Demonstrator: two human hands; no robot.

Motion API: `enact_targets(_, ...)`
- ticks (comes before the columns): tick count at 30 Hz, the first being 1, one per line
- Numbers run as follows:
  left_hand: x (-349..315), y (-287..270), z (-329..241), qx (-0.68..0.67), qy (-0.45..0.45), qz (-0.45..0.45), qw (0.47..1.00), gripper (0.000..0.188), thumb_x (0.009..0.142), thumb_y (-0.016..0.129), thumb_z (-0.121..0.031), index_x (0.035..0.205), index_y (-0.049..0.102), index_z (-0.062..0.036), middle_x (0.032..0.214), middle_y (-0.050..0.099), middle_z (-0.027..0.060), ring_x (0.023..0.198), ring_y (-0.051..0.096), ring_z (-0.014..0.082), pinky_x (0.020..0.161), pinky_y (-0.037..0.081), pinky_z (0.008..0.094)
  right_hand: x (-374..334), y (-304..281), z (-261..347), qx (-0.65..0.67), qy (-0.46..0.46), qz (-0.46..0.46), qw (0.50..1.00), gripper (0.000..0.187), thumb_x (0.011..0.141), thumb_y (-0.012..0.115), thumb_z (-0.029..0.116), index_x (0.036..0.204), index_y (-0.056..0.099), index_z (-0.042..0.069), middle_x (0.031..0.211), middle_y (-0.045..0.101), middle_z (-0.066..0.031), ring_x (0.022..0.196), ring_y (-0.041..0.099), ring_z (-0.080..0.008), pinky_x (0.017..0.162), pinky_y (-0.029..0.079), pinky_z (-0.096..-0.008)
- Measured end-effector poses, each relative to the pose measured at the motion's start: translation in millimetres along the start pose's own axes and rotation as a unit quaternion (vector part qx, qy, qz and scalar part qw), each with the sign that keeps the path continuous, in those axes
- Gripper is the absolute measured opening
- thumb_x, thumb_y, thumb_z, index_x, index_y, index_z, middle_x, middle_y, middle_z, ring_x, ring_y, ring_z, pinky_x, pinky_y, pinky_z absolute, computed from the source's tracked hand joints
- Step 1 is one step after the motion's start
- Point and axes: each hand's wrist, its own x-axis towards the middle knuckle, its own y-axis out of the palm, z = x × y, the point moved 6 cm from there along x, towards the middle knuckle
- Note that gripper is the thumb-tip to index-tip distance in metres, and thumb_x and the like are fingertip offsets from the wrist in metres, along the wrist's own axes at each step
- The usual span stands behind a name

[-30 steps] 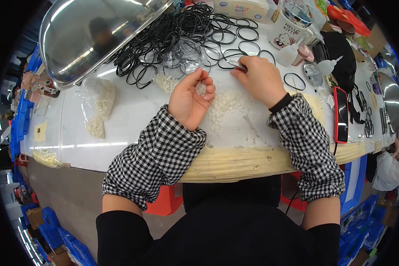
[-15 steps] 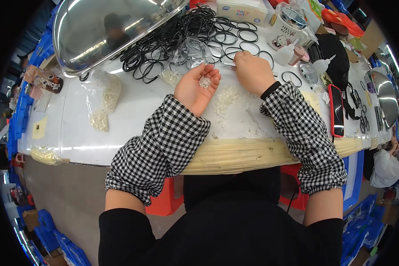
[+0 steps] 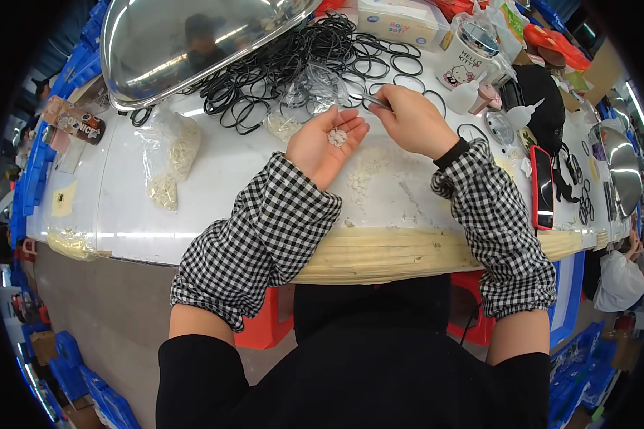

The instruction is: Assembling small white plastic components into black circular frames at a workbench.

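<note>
Your left hand (image 3: 325, 149) was palm up, its fingers spread a little, with small white bits (image 3: 338, 137) on it. Just beside it, your right hand (image 3: 416, 123) pinched a thin metal tool (image 3: 376, 100). More white bits (image 3: 365, 174) lay on the table (image 3: 229, 171), nearer you. On the left, a clear bag (image 3: 150, 139) held pale bits (image 3: 162, 191). Far and right, a shiny top (image 3: 479, 38) hid what was inside the white cup (image 3: 459, 63).

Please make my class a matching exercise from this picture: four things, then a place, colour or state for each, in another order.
Column one
1. Left hand
2. Right hand
3. Phone
4. Black rings

Column two
A. Red-edged
B. Mostly tangled in a heap
C. Palm up, holding small white pieces
D. Gripping a slim metal tool

Pairs: 1-C, 2-D, 3-A, 4-B
</note>
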Motion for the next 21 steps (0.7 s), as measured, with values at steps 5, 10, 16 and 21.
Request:
enact_targets(5, -3, 1, 6, -0.031, -0.018, 0.025, 0.999, 0.025, 0.097, 0.036, -0.014, 0.103, 0.045, 0.0083, 0.099, 0.048, 0.0127, 0.090, 0.053, 0.0189, 0.082, 0.050, 0.0289, -5, -10, 32, 0.099, -0.024, 0.030, 0.994, 0.019, 0.080, 0.059, 0.019, 0.087, 0.061, 0.001, 0.082, 0.063, -0.0141, 0.071, 0.060, -0.0315, 0.063, 0.047, -0.0385)
enact_targets(10, 6, -17, -17, -0.014, 0.033, -0.034, 0.999, 0.025, 0.097, 0.037, -0.014, 0.104, 0.047, 0.0078, 0.096, 0.051, 0.0122, 0.084, 0.053, 0.0183, 0.073, 0.049, 0.0268, -43, -24, 53, 0.151, -0.098, -0.013, 0.984, 0.023, 0.077, 0.067, 0.021, 0.086, 0.059, 0.002, 0.076, 0.057, -0.0092, 0.063, 0.060, -0.0253, 0.056, 0.046, -0.0303)
enact_targets(16, 10, -16, -22, -0.006, 0.043, -0.033, 0.999, 0.024, 0.096, 0.040, -0.015, 0.103, 0.048, 0.0062, 0.096, 0.051, 0.0123, 0.084, 0.052, 0.0181, 0.070, 0.048, 0.0250, -94, 13, 73, -0.034, -0.200, 0.026, 0.979, 0.021, 0.072, 0.070, 0.019, 0.082, 0.054, 0.008, 0.074, 0.049, -0.0037, 0.050, 0.053, -0.0205, 0.046, 0.043, -0.0305)
enact_targets(21, 8, -17, -21, -0.001, 0.044, -0.036, 0.998, 0.024, 0.096, 0.041, -0.015, 0.103, 0.049, 0.0060, 0.097, 0.051, 0.0113, 0.085, 0.052, 0.0170, 0.071, 0.047, 0.0241, -87, 15, 48, -0.090, -0.205, -0.005, 0.975, 0.013, 0.073, 0.060, 0.011, 0.078, 0.049, 0.006, 0.073, 0.047, -0.0062, 0.049, 0.054, -0.0201, 0.044, 0.044, -0.0312)
